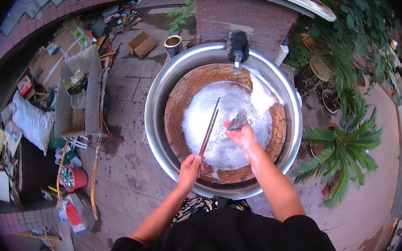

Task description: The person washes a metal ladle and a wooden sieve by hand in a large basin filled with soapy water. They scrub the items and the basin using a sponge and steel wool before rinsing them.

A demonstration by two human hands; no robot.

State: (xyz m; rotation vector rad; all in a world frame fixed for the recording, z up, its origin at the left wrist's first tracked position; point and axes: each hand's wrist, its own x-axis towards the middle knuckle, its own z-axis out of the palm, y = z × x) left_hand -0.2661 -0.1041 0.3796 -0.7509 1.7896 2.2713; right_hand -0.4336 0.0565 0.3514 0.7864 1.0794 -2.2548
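Note:
My left hand grips a pair of dark chopsticks by one end, and their tips point up over the foam. In my right hand lies a grey steel-wool scrubber, held above the suds. Both hands are over a round woven basket filled with white soapy foam. The basket sits inside a large stainless steel basin. Thicker suds cling to the basket's upper right side. What lies under the foam is hidden.
A tap with a dark wrapping overhangs the basin's far rim. Beside it stands a white bottle. At left are a metal wheelbarrow, a red bucket and a cardboard box. A potted cycad stands at right.

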